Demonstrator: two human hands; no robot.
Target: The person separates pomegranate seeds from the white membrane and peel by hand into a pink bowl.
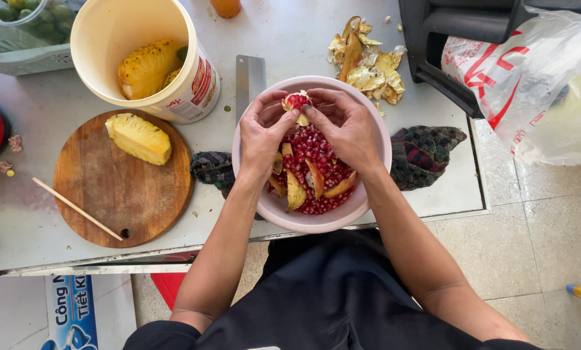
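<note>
Both hands hover over a pink bowl [376, 175] filled with red pomegranate seeds [316, 170] and a few yellow rind pieces. My left hand [263, 133] and my right hand [346, 124] grip a small pomegranate chunk [296, 101] together between their fingertips, above the bowl's far side. The bowl rests on a dark checked cloth [426, 154] at the table's near edge.
A round wooden board [118, 194] carries a peeled pineapple piece [139, 137] and a thin stick [76, 209]. A cream bucket [174, 78] holds pineapple peel. A cleaver blade [249, 76] lies behind the bowl. Pomegranate rinds [367, 61] are piled at the back; a plastic bag [530, 78] sits right.
</note>
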